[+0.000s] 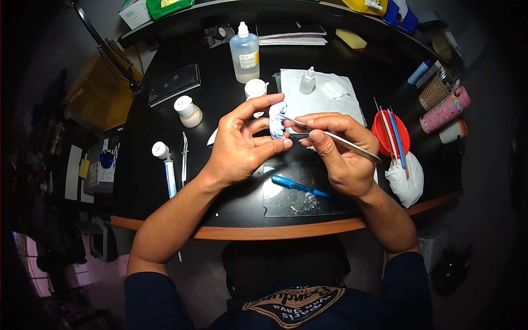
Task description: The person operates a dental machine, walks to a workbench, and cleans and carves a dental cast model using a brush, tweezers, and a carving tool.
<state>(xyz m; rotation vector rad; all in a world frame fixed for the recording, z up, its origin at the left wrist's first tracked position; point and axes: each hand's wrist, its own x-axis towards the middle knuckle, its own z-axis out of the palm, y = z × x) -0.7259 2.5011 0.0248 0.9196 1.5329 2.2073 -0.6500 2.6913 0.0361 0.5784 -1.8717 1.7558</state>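
Observation:
Between the thumb and fingers of my left hand [242, 151] is a small, curved white-and-blue moulded piece [277, 113], held upright above the desk. My right hand [349, 162] grips a slim metal instrument [355, 147] whose tip meets the right side of the piece. Below my hands a blue ridged handle tool [289, 183] lies on a clear sheet [302, 209]. Behind my left hand stands a small open white jar [256, 86], partly hidden by my fingers.
A clear bottle [246, 58], dropper bottle [308, 83] on white paper [344, 110], lidded jar [190, 113], syringe [170, 176] and dark tablet [173, 85] surround my hands. Rightward are a red dish [385, 135] with brushes, white bundle [410, 181] and pink flask [445, 110].

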